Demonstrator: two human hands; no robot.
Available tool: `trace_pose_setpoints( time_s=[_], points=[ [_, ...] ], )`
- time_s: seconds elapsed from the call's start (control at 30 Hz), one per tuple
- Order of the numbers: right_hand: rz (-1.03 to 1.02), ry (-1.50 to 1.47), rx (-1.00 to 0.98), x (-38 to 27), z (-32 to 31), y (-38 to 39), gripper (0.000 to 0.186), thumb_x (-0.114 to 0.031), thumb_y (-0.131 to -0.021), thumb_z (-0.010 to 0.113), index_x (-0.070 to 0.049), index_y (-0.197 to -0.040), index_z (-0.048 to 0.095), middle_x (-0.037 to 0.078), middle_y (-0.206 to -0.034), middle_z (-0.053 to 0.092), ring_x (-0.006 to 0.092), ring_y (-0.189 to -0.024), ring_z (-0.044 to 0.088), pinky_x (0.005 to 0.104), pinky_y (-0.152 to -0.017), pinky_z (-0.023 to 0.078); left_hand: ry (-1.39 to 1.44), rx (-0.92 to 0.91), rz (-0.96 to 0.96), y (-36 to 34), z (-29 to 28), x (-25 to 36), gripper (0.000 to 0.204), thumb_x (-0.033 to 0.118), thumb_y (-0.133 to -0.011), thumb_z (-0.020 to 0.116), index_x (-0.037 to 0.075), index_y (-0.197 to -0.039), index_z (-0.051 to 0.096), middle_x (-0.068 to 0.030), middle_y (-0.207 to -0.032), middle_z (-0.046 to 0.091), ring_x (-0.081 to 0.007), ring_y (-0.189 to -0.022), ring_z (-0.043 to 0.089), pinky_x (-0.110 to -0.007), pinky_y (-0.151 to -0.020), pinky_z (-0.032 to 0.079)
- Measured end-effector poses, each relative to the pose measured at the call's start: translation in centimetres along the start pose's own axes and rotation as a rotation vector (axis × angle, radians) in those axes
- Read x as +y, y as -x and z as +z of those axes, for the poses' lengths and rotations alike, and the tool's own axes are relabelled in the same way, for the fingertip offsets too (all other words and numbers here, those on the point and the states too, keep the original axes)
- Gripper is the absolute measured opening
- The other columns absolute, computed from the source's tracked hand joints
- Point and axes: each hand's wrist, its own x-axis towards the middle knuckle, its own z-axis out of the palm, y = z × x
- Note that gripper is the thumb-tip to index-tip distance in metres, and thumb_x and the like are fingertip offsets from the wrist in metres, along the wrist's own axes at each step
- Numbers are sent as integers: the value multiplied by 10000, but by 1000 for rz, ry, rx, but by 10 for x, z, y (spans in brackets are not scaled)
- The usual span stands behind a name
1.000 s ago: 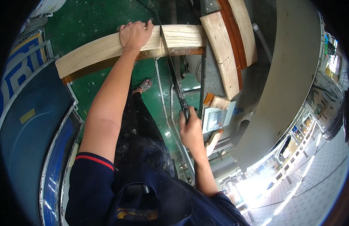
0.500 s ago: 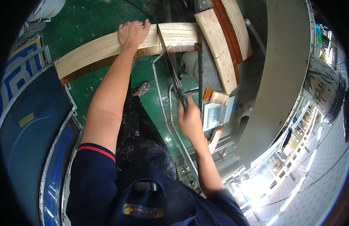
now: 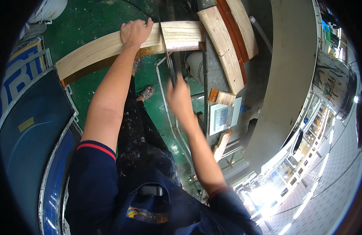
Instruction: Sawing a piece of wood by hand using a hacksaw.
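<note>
A long, pale, slightly curved wooden beam [image 3: 89, 50] spans the upper middle, its right end resting by the workbench. My left hand [image 3: 134, 33] presses on top of it, fingers curled over the far edge. Just right of that hand, a handsaw [image 3: 169, 60] crosses the beam, its thin dark blade set in a cut line. My right hand [image 3: 179, 94], slightly blurred, is wrapped around the saw's handle on the near side of the beam. Fingers hide most of the handle. Brownish dust shows along the beam's near side.
Curved wooden pieces [image 3: 224, 51] lie on the grey workbench [image 3: 214, 72] at right, with a small wood block [image 3: 222, 97] nearer me. A metal tube frame [image 3: 162, 84] stands below the saw. Framed dark panels [image 3: 32, 129] lean at left. A white bucket [image 3: 51, 9] sits far left.
My right hand has pushed the saw forward and a little left, bringing the handle closer to the beam. My left hand keeps its hold on the beam. The whole view has shifted slightly.
</note>
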Motion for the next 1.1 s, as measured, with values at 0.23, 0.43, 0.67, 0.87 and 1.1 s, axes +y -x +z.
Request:
trace_pose_setpoints(
  time_s=[0.23,0.43,0.67,0.87,1.1],
  points=[
    [45,-28,7,33,-18,83,195,-96,-939,559,36,-1074,511,315,-732,599,507,-780,620,528,-629,489,-19,-14,4,2,-4,-2,544,505,-941,408,114,-837,772,-142,-880,728,-303,-904,678,-424,-883,446],
    [-22,73,83,17,21,-24,210,-161,-951,544,42,-983,501,334,-797,631,512,-804,616,575,-672,493,-2,-45,19,0,-2,8,545,521,-942,411,121,-873,775,-168,-913,724,-335,-915,676,-441,-881,453],
    [107,173,219,200,41,218,401,-167,-894,627,-28,-1257,527,275,-701,620,471,-671,633,526,-614,499,59,-56,11,2,-7,27,552,503,-937,412,96,-840,773,-167,-919,726,-337,-952,674,-459,-909,436],
    [951,251,-249,275,43,427,439,-360,-949,481,-14,-1189,605,280,-1107,656,440,-1049,632,534,-890,506,-294,82,391,-6,-13,5,349,336,-1017,419,206,-1278,612,-91,-955,711,-298,-900,679,-464,-785,533],
    [1449,-167,121,294,85,504,475,-373,-880,648,67,-1057,679,257,-1114,677,363,-1075,662,444,-861,537,-218,-58,176,68,-87,-5,715,566,-1009,321,27,-785,733,-216,-819,703,-400,-766,684,-500,-706,545]
  ],
)
